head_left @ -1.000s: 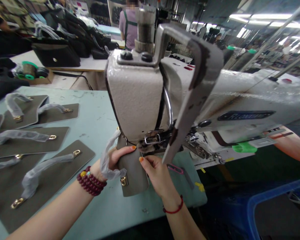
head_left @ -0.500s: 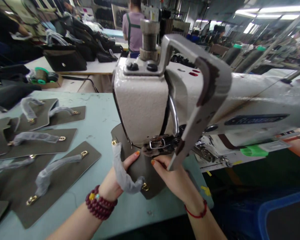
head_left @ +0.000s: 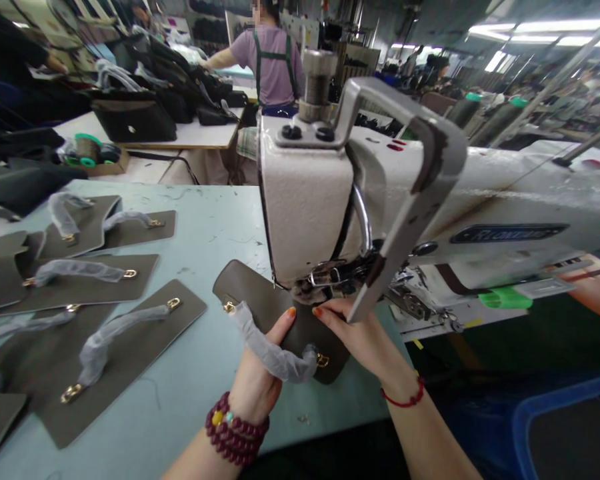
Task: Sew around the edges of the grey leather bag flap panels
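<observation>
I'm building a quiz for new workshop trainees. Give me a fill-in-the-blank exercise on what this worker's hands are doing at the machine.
The left hand and right hand, nails painted ___, hold an olive-grey leather panel under the cream-white sewing machine.
The left wrist carries a bracelet of dark red ___.
The panel's plastic-wrapped handle is fixed by ___-coloured metal clasps.
A thin ___ cord circles the right wrist.
Missing words: orange; beads; gold; red.

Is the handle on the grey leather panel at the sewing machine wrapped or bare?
Wrapped: crinkled translucent plastic covers the handle between gold clasps.
</observation>
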{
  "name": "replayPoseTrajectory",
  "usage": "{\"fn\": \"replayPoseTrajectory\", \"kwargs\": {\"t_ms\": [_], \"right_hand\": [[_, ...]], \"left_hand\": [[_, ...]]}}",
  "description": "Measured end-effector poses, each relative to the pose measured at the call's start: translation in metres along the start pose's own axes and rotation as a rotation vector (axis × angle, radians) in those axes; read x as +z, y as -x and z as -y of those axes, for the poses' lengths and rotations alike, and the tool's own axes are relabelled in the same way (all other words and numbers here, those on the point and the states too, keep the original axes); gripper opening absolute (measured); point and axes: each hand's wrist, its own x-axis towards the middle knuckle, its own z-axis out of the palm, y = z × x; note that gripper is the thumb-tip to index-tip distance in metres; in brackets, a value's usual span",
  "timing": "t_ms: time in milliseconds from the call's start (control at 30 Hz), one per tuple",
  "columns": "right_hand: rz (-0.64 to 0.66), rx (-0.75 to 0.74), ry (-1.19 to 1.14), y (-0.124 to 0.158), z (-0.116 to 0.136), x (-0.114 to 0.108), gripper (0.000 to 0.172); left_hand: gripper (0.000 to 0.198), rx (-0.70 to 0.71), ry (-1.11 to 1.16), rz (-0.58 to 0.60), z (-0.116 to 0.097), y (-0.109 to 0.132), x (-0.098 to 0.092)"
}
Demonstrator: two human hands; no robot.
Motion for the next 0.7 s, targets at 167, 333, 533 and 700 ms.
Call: {"fn": "replayPoseTrajectory", "kwargs": {"t_ms": [167,333,533,700], "right_hand": [[-0.037,0.010,-0.063,0.001,-0.006,0.005,0.025],[-0.066,-0.004,-0.093,-0.003,-0.014,0.009,0.024],[-0.059,-0.023,-0.162,-0.007,-0.013,0.015,0.031],[-0.110,0.028,-0.164,-0.001,-0.008,0.028,0.030]], "left_hand": [[0.049,0.055,-0.034,0.014,0.002,0.001,-0.003],[0.047,0.055,-0.076,-0.007,0.001,-0.005,0.001],[0.043,0.078,-0.237,0.074,-0.012,-0.018,-0.003],[0.043,0.134,-0.450,0.270,-0.040,-0.029,-0.011]]}}
